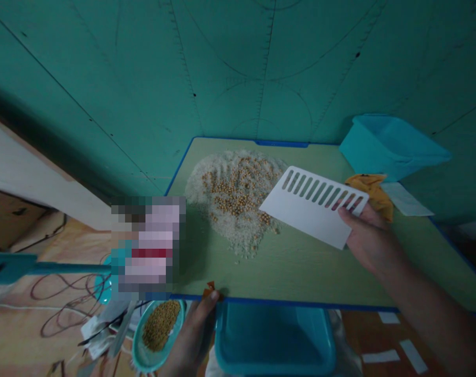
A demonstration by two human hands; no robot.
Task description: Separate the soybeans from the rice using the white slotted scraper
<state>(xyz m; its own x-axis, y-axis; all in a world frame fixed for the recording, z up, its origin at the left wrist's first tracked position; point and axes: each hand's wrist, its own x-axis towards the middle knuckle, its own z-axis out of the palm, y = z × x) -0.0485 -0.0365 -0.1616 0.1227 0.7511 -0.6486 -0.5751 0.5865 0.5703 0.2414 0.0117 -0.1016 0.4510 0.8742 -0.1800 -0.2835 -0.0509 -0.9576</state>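
My right hand [373, 238] grips the right end of a flat white plastic scraper [306, 212] with a row of slots along its upper edge. The scraper's left corner reaches the right side of a spread pile of white, rice-like grains [200, 180]. Tan, soybean-like beans [233, 201] lie mixed through that pile on the pale green table [300, 267]. At the table's front edge is my left hand [196, 324], thumb bent in beside a small orange-brown piece [210, 289]. Its other fingers are mostly hidden, and what they hold is unclear.
Below the front edge stands a blue tub [275, 335], with a bowl of tan beans [159, 327] to its left. A turquoise bin [390, 146] and an orange cloth [373, 191] sit at the back right. A pixelated patch [153, 246] covers the left table edge.
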